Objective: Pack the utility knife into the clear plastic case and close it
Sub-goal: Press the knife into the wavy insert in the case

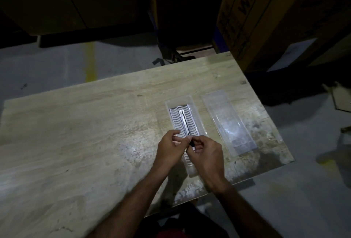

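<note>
A white utility knife (184, 121) with a wavy ribbed handle and a metal blade strip lies lengthwise in the clear plastic case base (191, 99) on the wooden table (95, 123). My left hand (169, 148) and my right hand (206, 152) meet over the knife's near end, fingertips pinching a small dark part at its middle. The near half of the knife and of the case base is partly hidden under my hands. The separate clear lid (228, 121) lies flat just right of the base.
A large cardboard box (266, 15) stands past the table's far right corner. Grey concrete floor with a yellow line (90, 61) lies beyond the table. The table's right edge runs close to the lid.
</note>
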Demonstrator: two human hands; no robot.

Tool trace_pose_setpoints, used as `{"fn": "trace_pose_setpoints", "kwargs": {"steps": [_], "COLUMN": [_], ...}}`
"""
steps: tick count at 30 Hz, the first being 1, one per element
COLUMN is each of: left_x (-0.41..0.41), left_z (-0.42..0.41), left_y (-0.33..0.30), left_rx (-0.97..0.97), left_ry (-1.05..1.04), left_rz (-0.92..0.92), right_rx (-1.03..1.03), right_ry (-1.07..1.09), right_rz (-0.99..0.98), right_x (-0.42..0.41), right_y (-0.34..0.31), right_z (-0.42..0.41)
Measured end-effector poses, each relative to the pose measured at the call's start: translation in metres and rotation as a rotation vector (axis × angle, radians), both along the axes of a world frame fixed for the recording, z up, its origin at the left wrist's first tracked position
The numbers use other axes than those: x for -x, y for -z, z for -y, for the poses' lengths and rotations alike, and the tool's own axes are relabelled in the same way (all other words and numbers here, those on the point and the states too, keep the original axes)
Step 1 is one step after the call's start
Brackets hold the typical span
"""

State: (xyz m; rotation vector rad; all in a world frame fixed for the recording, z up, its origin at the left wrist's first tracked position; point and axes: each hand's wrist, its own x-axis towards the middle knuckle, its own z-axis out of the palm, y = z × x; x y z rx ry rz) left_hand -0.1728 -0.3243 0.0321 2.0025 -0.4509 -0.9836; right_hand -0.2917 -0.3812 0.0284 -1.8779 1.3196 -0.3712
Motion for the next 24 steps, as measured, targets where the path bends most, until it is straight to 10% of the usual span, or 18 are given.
{"fn": "trace_pose_setpoints", "kwargs": {"steps": [16,24], "left_x": [0.014,0.0], "left_z": [-0.131,-0.13], "left_y": [0.017,0.004], "left_rx": [-0.112,-0.034], "left_ry": [-0.046,-0.101], "left_rz": [-0.023,-0.027], "right_rx": [0.183,0.262], "right_ry": [-0.147,0.051], "right_rz": [-0.52,-0.094], "right_x": [-0.006,0.006], "right_y": [0.055,0.001], "right_z": [0.026,0.032]}}
